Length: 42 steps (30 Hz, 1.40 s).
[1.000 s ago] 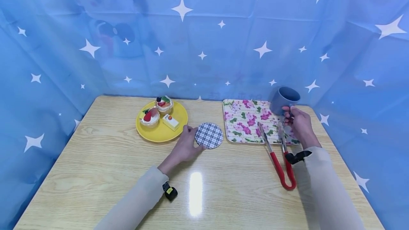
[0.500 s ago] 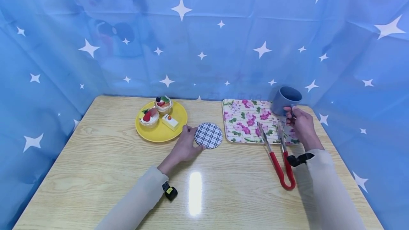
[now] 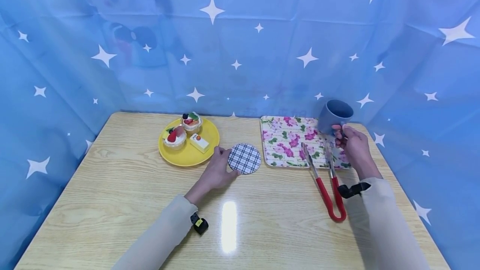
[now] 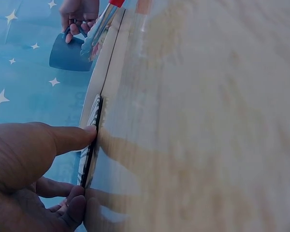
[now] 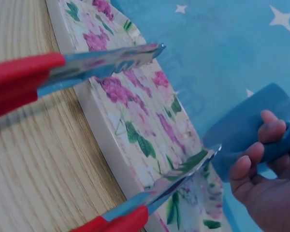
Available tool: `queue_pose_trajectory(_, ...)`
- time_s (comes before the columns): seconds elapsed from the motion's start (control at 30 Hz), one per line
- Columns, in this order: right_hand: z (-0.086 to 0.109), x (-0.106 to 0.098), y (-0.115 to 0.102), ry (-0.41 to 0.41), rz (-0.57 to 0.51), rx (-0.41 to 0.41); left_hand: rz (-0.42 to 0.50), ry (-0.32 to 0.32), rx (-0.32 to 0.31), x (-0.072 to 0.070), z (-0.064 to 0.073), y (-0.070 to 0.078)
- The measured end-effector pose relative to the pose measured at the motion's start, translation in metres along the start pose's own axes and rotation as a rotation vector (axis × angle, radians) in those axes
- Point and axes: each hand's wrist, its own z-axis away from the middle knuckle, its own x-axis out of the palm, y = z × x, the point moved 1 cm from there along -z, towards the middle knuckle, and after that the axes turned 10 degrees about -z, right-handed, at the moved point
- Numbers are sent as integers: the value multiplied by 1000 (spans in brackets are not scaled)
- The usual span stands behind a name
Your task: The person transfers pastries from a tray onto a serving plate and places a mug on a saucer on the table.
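Observation:
My left hand (image 3: pixel 219 170) pinches the edge of a round checked coaster (image 3: pixel 244 158) between thumb and fingers; the coaster lies flat at table level. In the left wrist view its dark edge (image 4: pixel 91 159) shows side-on between my thumb and fingertips. On the right, my right hand (image 3: pixel 354 145) grips the handle of a blue-grey mug (image 3: pixel 331 118), upright over the back right of a floral tray (image 3: pixel 279 141). Whether its base touches the tray is hidden. Tongs with red handles (image 3: pixel 330 203) lie spread just left of my right wrist, their metal tips (image 5: pixel 157 48) over the tray.
A yellow plate (image 3: pixel 183 161) stands left of the coaster. It bears two fruit-topped cupcakes (image 3: pixel 175 138) and a small white cake slice (image 3: pixel 200 143). A blue curtain with white stars (image 3: pixel 240 45) hangs behind the wooden table (image 3: pixel 112 195).
The mug and my right hand have shifted very slightly right. My left hand and the coaster have stayed where they were.

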Motion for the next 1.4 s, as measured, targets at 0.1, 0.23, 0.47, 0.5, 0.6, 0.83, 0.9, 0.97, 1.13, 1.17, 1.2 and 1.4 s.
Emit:
queue_pose_trajectory(0.1,2,2,0,-6,-9,-18,3,-4,-1,0,0,0)
queue_pose_trajectory(0.23,4,7,0,-31,-7,-41,1,-7,-11,-1,-1,0)
queue_pose_trajectory(0.47,12,16,-3,-56,47,-62,-1,-9,-2,0,-2,-1)
queue_pose_trajectory(0.5,13,17,-3,-56,51,-63,-1,-10,-2,-1,-2,0)
queue_pose_trajectory(0.6,15,20,-5,-72,39,-81,-2,-9,-2,-2,-2,1)
queue_pose_trajectory(0.83,21,34,-9,-144,6,-115,-30,17,18,-2,-2,1)
queue_pose_trajectory(0.9,23,37,-9,-149,15,-113,-27,17,21,-2,-1,0)
queue_pose_trajectory(0.97,25,41,-11,-149,26,-105,-23,18,24,-2,-1,0)
queue_pose_trajectory(1.13,29,49,-13,-134,76,-82,-14,7,25,-2,-1,0)
queue_pose_trajectory(1.17,30,50,-13,-137,84,-80,-11,3,21,-2,-1,0)
queue_pose_trajectory(1.2,31,51,-13,-141,88,-78,-10,0,17,-2,0,0)
queue_pose_trajectory(1.4,37,61,-15,-170,45,-79,-12,2,12,-3,0,2)
